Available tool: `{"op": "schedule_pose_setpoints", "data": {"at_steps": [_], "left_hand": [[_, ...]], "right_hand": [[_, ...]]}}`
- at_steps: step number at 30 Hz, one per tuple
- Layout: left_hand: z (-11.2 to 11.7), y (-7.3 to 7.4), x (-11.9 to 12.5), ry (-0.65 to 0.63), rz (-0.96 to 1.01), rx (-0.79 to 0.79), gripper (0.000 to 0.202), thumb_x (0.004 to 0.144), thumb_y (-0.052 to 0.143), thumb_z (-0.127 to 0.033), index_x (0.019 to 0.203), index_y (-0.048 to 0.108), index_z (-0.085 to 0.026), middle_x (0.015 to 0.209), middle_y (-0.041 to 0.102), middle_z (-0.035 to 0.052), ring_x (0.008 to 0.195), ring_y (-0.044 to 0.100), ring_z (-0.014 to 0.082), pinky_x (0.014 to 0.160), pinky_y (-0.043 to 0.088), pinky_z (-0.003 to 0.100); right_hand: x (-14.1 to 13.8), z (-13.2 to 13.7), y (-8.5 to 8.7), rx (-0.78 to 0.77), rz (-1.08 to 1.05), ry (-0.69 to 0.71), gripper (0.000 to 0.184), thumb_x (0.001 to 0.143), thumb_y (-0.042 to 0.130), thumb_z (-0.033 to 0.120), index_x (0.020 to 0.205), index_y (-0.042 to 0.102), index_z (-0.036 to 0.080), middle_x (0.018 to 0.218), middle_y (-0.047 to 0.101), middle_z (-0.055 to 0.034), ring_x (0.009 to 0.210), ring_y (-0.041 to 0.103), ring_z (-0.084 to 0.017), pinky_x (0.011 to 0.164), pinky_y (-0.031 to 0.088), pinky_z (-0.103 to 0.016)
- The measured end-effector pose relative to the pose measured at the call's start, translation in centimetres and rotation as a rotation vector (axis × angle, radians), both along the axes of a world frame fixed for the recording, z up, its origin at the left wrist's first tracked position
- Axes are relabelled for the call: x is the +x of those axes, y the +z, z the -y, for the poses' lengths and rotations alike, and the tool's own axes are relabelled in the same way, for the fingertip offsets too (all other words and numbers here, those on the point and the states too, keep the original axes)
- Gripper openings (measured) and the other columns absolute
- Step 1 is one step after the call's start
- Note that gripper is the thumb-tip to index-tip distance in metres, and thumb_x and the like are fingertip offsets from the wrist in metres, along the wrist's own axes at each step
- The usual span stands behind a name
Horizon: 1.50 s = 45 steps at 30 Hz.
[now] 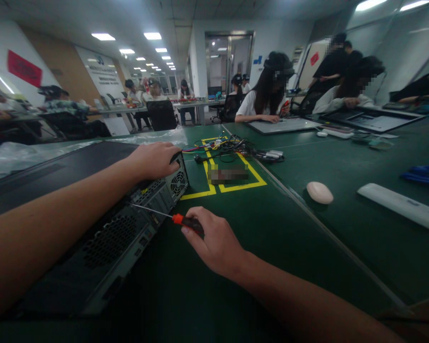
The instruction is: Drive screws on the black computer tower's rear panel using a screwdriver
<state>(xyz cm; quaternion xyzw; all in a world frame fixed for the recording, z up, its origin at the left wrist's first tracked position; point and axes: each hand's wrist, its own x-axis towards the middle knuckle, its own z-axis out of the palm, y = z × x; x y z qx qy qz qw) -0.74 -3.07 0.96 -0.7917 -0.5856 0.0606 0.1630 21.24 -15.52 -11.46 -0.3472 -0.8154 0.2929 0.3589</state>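
Note:
A black desktop computer case [67, 166] lies on its side at the left, its rear panel with vents and ports turned toward the right. My left hand [156, 161] grips the far top corner of the case, the fingers bent over its edge. In my right hand [214, 238] is a screwdriver [178, 219] with an orange and black handle. Its thin metal shaft points left and meets the rear panel near the upper edge. Whether the tip sits in a screw is too small to tell.
Beyond the case lies a bundle of cables [236, 146] by yellow tape [241, 187] on the green table [271, 238]. To the right are a pale rounded object [319, 192], a white bar-shaped device [402, 205] and a blue item [425, 175]. People work across the table.

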Motion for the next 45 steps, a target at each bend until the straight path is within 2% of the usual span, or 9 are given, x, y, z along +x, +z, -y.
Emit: {"op": "schedule_pose_setpoints", "data": {"at_steps": [8,17,22,25,29,35,39,45], "left_hand": [[0.01,0.06,0.08,-0.001,0.001,0.003,0.065,0.101,0.042,-0.046,0.160,0.060,-0.023,0.158,0.066,0.0155,0.138,0.066,0.0371,0.106,0.056,0.050],[-0.08,-0.01,-0.08,-0.012,-0.020,0.011,0.063,0.102,0.041,-0.046,0.157,0.060,-0.021,0.159,0.066,0.0154,0.138,0.067,0.0354,0.105,0.057,0.048],[-0.22,-0.08,-0.16,-0.004,-0.006,0.008,0.061,0.102,0.043,-0.047,0.157,0.061,-0.026,0.155,0.069,0.0129,0.137,0.066,0.0338,0.107,0.056,0.047],[-0.22,-0.10,-0.19,-0.009,0.009,0.008,0.060,0.102,0.045,-0.048,0.156,0.063,-0.029,0.153,0.071,0.0116,0.137,0.066,0.0336,0.108,0.056,0.047],[-0.16,-0.13,-0.20,-0.024,0.003,0.014,0.063,0.101,0.042,-0.046,0.155,0.063,-0.023,0.155,0.069,0.0155,0.137,0.067,0.0364,0.108,0.056,0.051],[-0.21,-0.13,-0.18,-0.020,0.016,0.005,0.065,0.101,0.043,-0.047,0.158,0.061,-0.022,0.155,0.069,0.0167,0.138,0.066,0.0381,0.108,0.056,0.053],[-0.18,-0.07,-0.14,-0.007,0.001,0.007,0.063,0.102,0.043,-0.047,0.158,0.062,-0.025,0.153,0.070,0.0145,0.138,0.066,0.0358,0.107,0.056,0.050],[-0.25,-0.16,-0.19,-0.018,-0.012,0.009,0.062,0.102,0.042,-0.047,0.156,0.063,-0.023,0.153,0.069,0.0155,0.135,0.068,0.0350,0.104,0.057,0.049]], "right_hand": [[-0.02,0.08,0.07,0.011,0.028,-0.013,0.016,0.107,0.060,0.032,0.119,0.063,0.023,0.109,0.072,-0.0053,0.093,0.068,-0.022,0.082,0.048,-0.038],[-0.07,0.07,0.06,0.060,0.033,-0.037,0.019,0.110,0.062,0.035,0.119,0.069,0.020,0.108,0.070,-0.0059,0.092,0.066,-0.021,0.081,0.047,-0.035],[-0.11,-0.05,-0.20,0.061,0.055,-0.041,0.023,0.114,0.057,0.036,0.120,0.072,0.020,0.105,0.071,-0.0053,0.090,0.066,-0.020,0.079,0.047,-0.034],[-0.16,0.13,-0.24,0.039,0.049,-0.019,0.025,0.114,0.054,0.036,0.128,0.069,0.022,0.114,0.074,-0.0075,0.097,0.069,-0.022,0.084,0.051,-0.036],[-0.23,0.41,-0.07,0.021,0.047,-0.008,0.032,0.107,0.063,0.038,0.135,0.062,0.022,0.117,0.075,-0.0090,0.098,0.070,-0.025,0.087,0.053,-0.041],[-0.28,0.25,0.18,0.010,0.085,-0.011,0.016,0.106,0.057,0.025,0.121,0.062,0.024,0.109,0.072,-0.0054,0.086,0.065,-0.020,0.080,0.049,-0.037],[-0.23,0.25,0.22,0.006,0.081,-0.008,0.016,0.107,0.059,0.023,0.122,0.062,0.024,0.110,0.072,-0.0052,0.090,0.067,-0.021,0.079,0.048,-0.036],[-0.22,0.31,0.38,-0.008,0.087,-0.011,0.015,0.107,0.061,0.022,0.122,0.062,0.025,0.110,0.072,-0.0049,0.090,0.067,-0.021,0.080,0.049,-0.037]]}}
